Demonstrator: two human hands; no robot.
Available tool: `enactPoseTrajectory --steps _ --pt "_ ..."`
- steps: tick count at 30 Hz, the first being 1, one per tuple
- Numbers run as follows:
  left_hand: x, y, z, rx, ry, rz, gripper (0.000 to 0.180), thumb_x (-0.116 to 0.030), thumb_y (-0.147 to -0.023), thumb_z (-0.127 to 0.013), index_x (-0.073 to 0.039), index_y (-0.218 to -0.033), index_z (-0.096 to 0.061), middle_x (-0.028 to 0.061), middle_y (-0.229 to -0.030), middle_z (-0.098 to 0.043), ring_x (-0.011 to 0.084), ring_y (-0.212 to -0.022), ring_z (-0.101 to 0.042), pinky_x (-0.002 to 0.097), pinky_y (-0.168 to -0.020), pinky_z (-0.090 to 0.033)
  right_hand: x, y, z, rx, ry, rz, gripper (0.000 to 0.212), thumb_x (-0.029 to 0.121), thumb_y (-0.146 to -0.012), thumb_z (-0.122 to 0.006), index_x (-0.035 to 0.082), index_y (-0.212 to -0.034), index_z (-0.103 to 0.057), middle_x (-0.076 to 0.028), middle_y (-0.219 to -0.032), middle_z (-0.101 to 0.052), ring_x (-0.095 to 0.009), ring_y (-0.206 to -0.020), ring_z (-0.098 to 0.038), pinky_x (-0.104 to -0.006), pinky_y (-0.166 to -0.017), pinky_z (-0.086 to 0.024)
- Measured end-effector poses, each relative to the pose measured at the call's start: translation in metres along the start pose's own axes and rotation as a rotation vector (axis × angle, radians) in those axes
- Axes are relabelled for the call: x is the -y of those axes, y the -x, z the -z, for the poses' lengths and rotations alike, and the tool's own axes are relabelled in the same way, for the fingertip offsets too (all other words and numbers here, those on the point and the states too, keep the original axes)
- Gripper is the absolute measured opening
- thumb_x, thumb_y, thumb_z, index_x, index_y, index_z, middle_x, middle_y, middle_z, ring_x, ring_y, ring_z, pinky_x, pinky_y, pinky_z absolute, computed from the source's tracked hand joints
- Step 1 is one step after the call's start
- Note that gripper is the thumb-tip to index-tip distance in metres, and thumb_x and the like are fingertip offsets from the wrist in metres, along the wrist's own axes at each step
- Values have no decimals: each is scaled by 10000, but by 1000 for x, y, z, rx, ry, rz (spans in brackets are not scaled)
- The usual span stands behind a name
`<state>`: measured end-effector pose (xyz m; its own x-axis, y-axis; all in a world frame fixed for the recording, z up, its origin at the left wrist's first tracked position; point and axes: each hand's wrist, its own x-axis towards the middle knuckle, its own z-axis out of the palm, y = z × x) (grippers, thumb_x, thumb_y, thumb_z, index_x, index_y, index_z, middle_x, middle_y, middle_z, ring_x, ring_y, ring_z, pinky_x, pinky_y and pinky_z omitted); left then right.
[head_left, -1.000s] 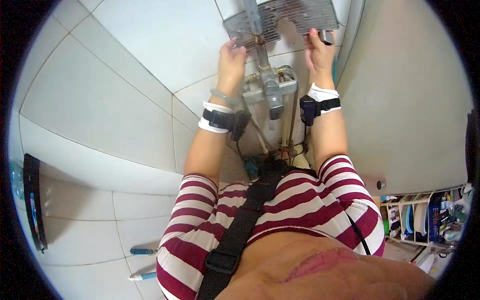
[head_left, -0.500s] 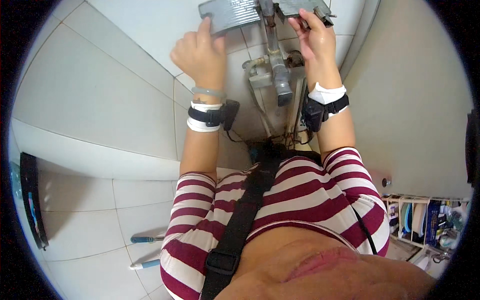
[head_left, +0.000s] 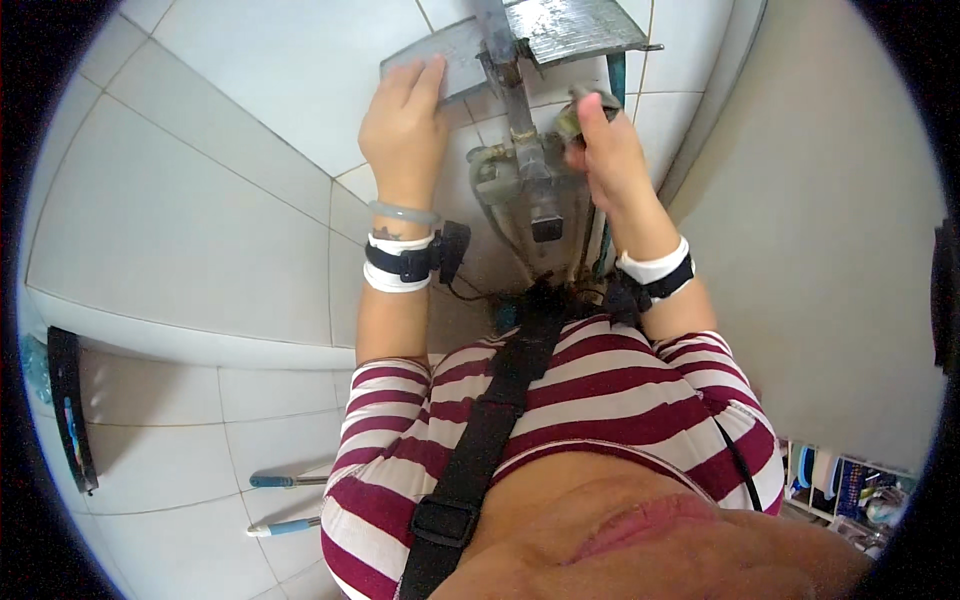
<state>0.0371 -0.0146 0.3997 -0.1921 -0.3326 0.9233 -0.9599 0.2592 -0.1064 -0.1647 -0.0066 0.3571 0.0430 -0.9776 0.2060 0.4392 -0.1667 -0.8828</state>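
Ahead of me on the tiled wall is a worn grey upright fixture, like a tap or shower fitting, with a tube [head_left: 522, 120] and a dark square end [head_left: 547, 229]. A ribbed grey plate, perhaps a shelf, spreads to both sides of it. On the plate's left part [head_left: 445, 62] my left hand [head_left: 402, 125] lies with its fingers stretched out over the front edge. Below the plate's right part [head_left: 575, 30], my right hand [head_left: 615, 155] is closed with its thumb up. It grips a grey-olive thing [head_left: 570, 122] beside the tube, too blurred and covered to name.
A teal pole [head_left: 616, 82] stands behind the right hand. Two blue-handled tools [head_left: 285, 481] hang on the lower left wall, near a black-edged holder [head_left: 72, 410]. A pale panel [head_left: 800, 240] rises on the right, with a filled rack [head_left: 850, 490] below it.
My right hand has come down from the plate's right end to beside the tube. My left hand's fingers have slid farther onto the plate. The whole view has shifted slightly.
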Motion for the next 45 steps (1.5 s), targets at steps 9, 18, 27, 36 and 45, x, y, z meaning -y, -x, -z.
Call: enactPoseTrajectory --steps 9,18,27,36,45 --pt "-2 -4 2 -84 -6 -7 436 48 -714 -594 -174 -1073 -704 81 -1075 -685 289 -1039 -646 355 -838 -536 17 20 -34 6 -138 -23 564 581 -960 -393 64 -1082 -583 -38 -960 -618 -137 -820 -566 -285 -694 -439" --pt "-15 -14 -3 -105 60 -4 412 -18 -699 -622 -147 -1083 -703 127 -1081 -677 345 -1027 -638 386 -843 -525 27 17 -30 41 -157 116 308 239 -970 -543 5 -1169 -556 -104 -1049 -654 -183 -913 -638 -340 -754 -526" --pt "-24 -22 -2 -120 110 -7 414 -5 -690 -615 -137 -1072 -704 140 -1127 -659 372 -1038 -620 412 -862 -506 67 -8 -46 -250 -49 415 204 80 -905 -626 -62 -1048 -590 -101 -877 -647 -187 -712 -657 -286 -625 -553" --pt "-28 -24 2 -104 193 38 392 -13 -693 -636 -144 -1055 -705 136 -1130 -657 364 -1042 -620 422 -856 -504 63 -27 -54 -361 187 700 157 55 -855 -673 -20 -990 -644 -99 -912 -637 -152 -651 -639 -259 -620 -552" --pt "-29 -31 13 -109 192 27 321 -74 -747 -636 -176 -1043 -707 79 -1139 -658 310 -1027 -625 398 -815 -500 85 -29 -41 -271 1287 1267 382 269 -660 -835 102 -986 -726 -98 -968 -627 -221 -757 -614 -297 -647 -506"
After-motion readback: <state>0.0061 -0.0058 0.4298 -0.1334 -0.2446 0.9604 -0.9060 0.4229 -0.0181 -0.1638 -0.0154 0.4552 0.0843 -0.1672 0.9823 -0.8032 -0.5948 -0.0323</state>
